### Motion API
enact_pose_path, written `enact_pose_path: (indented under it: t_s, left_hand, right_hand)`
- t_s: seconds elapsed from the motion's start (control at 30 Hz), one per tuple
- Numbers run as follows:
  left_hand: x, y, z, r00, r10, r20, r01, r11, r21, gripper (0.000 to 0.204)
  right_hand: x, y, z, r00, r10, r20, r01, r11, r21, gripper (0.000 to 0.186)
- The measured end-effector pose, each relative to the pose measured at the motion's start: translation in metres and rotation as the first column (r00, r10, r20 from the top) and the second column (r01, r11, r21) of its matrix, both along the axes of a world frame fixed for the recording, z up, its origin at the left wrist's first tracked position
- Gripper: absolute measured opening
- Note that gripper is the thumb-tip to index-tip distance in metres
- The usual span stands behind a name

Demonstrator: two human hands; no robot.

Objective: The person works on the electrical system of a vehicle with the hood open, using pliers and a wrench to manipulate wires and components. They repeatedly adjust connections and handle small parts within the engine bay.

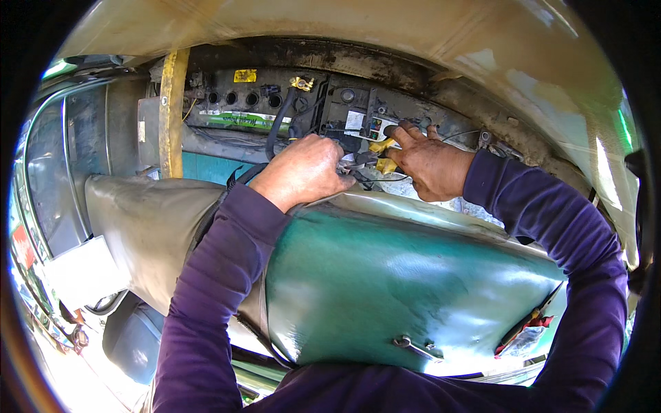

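Observation:
My left hand (303, 168) is closed, its thumb beside small greyish metal parts at the front of the batteries. What its fingers hold is hidden. Opposite it, my right hand (428, 164) curls its fingers around yellow parts (386, 166) that look like the handles of a hand tool; its head is too cluttered to make out. Behind my left hand stands a dark battery (241, 93) with several round openings on it. A black cable (277, 127) rises from beside that hand to a brass-coloured terminal clamp (301, 84). A second grimy battery (348, 103) lies behind my right hand.
A green and tan padded cover (406, 282) lies between my body and the batteries. Overhead hangs a tan panel (330, 22). A yellow upright bar (172, 113) stands left of the batteries. A thin black wire (375, 182) runs between my hands.

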State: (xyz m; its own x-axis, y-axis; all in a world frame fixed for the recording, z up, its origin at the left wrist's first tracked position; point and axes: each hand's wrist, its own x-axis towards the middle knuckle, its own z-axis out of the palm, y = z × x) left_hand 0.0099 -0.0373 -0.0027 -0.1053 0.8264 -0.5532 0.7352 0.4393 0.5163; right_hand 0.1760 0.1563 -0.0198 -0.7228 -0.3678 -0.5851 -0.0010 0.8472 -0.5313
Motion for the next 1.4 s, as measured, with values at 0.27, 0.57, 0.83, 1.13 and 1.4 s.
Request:
enact_pose_path:
  t_s: [0.27, 0.57, 0.83, 1.13, 1.4]
  left_hand:
    - [-0.002, -0.001, -0.008, 0.994, 0.047, -0.094, -0.038, 0.995, 0.097, 0.036]
    - [-0.002, -0.003, -0.012, 0.991, 0.041, -0.126, -0.016, 0.981, 0.191, 0.031]
    - [-0.002, -0.004, -0.011, 0.988, 0.089, -0.123, -0.060, 0.972, 0.226, 0.030]
    - [-0.003, -0.003, -0.012, 0.993, 0.075, -0.089, -0.048, 0.962, 0.268, 0.026]
    - [-0.004, -0.003, -0.010, 0.999, 0.049, -0.007, -0.046, 0.974, 0.223, 0.035]
  right_hand:
    - [-0.002, 0.001, -0.013, 0.999, -0.040, -0.027, 0.037, 0.993, -0.110, 0.065]
    - [0.003, 0.000, -0.010, 0.994, -0.076, -0.080, 0.066, 0.991, -0.115, 0.061]
    - [0.002, 0.000, -0.018, 0.966, -0.123, -0.228, 0.102, 0.990, -0.099, 0.048]
    - [0.001, 0.001, -0.008, 0.979, -0.140, -0.148, 0.123, 0.985, -0.118, 0.035]
    - [0.006, -0.001, 0.003, 0.984, -0.175, 0.029, 0.177, 0.965, -0.195, 0.032]
